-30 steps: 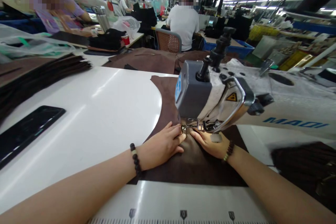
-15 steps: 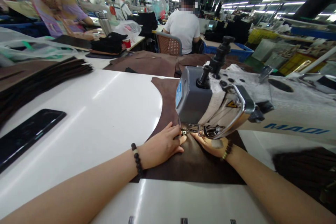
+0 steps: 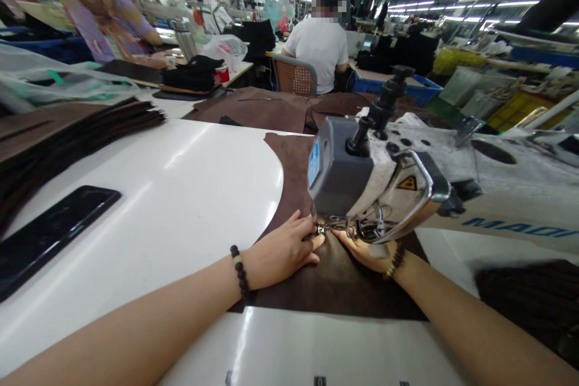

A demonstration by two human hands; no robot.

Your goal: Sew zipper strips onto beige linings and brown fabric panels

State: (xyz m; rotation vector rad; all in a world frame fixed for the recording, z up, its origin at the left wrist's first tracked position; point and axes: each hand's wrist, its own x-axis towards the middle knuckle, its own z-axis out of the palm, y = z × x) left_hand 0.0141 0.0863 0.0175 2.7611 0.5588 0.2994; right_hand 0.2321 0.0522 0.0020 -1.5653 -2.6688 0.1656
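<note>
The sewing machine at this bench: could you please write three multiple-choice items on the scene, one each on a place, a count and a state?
1. Where is the left hand? A. Beside the presser foot B. On the machine's top C. Off the table
2. How many beaded bracelets show? A. None B. One C. Two
3. How does the right hand lie on the dark brown suede? A. Clenched in a fist B. Flat, fingers pressing C. Lifted clear

1 A: it rests on the suede at the foot's left.
2 C: one circles each wrist.
3 B: its open fingers lie against the material.
</note>
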